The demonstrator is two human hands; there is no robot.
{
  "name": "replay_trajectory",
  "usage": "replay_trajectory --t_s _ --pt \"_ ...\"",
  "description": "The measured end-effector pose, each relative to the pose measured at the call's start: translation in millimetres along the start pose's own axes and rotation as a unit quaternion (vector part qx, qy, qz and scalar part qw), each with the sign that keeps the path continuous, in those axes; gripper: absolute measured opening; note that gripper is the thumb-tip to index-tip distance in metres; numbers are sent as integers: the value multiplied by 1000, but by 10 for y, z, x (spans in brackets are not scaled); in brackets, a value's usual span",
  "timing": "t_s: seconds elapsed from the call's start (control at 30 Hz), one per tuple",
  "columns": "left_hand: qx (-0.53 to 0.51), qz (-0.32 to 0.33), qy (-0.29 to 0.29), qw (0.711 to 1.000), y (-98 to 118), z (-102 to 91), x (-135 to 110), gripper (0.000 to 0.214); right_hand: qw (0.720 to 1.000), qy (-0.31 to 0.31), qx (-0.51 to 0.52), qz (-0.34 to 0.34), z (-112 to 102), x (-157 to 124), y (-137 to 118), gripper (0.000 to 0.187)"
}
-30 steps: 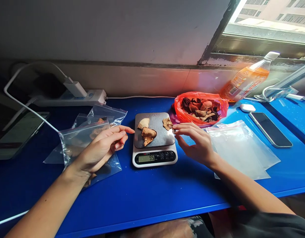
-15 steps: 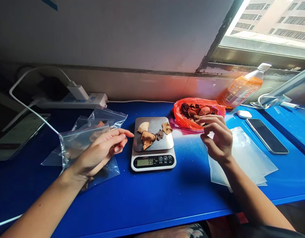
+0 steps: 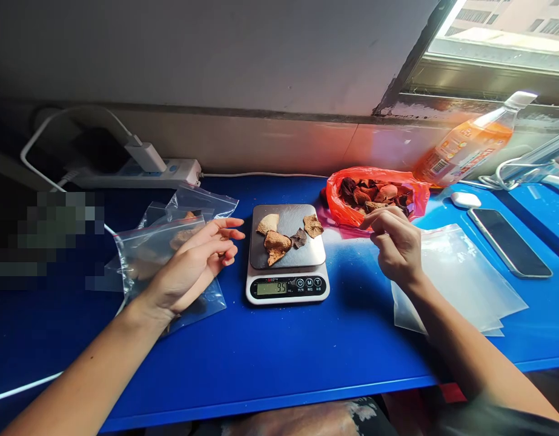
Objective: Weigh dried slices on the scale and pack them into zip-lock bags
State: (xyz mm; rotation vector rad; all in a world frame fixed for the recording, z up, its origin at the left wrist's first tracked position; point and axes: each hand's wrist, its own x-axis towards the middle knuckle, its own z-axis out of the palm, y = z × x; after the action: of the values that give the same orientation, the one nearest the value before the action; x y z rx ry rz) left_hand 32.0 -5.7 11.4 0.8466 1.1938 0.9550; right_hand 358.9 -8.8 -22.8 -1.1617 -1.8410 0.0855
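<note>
A small kitchen scale point(image 3: 287, 286) stands on the blue table point(image 3: 279, 357), its display lit, with several dried brown peel pieces point(image 3: 276, 243) on its steel plate. My left hand point(image 3: 195, 264) rests open, fingers spread, on clear zip bags point(image 3: 157, 248) that hold some dried pieces, just left of the scale. My right hand point(image 3: 394, 241) hovers at the near rim of a red plastic bag point(image 3: 340, 203) full of dried peel, fingers curled in a pinch; whether they hold a piece is hidden.
A stack of flat clear bags point(image 3: 461, 281) lies to the right. A phone point(image 3: 509, 243), a white earbud case point(image 3: 465, 199) and an orange drink bottle point(image 3: 470, 145) are at the far right. A power strip point(image 3: 138, 175) with cables runs along the wall.
A small dark piece has appeared on the scale plate. My right hand left the plate and moved right to the red bag. My left hand stayed on the zip bags.
</note>
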Motion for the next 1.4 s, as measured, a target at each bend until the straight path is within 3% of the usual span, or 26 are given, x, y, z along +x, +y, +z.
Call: replay_trajectory --t_s 0.13,0.27,0.47,0.57,0.7,0.8,1.03,1.23,1.33,1.4 --pt "-34 8 63 997 13 32 0 35 1000 -21 3 -2 14 9 -29 14" --pt "-4 46 39 998 28 43 -11 29 999 -33 -7 -19 26 16 -83 13" --pt "133 148 35 979 -11 37 -55 17 998 -37 -24 -45 44 15 -150 8" --pt "219 213 34 952 -25 76 -125 13 998 -48 -17 -41 47 51 -293 9" --pt "364 299 16 882 54 292 -249 7 993 -84 3 -80 107 166 -645 24" --pt "406 329 -46 851 165 491 -308 6 986 -98 12 -132 158 262 -865 10" --pt "391 365 -51 843 251 694 -319 10 990 -33 24 -136 81 324 -950 14" --pt "398 434 -78 804 268 862 -216 15 993 31 -11 -116 31 298 -971 14" --pt "399 463 -74 788 301 851 -155 17 990 62 -41 -118 -16 327 -832 12" --pt "400 459 -48 792 310 767 -127 20 987 93 -82 -97 -68 371 -612 13"
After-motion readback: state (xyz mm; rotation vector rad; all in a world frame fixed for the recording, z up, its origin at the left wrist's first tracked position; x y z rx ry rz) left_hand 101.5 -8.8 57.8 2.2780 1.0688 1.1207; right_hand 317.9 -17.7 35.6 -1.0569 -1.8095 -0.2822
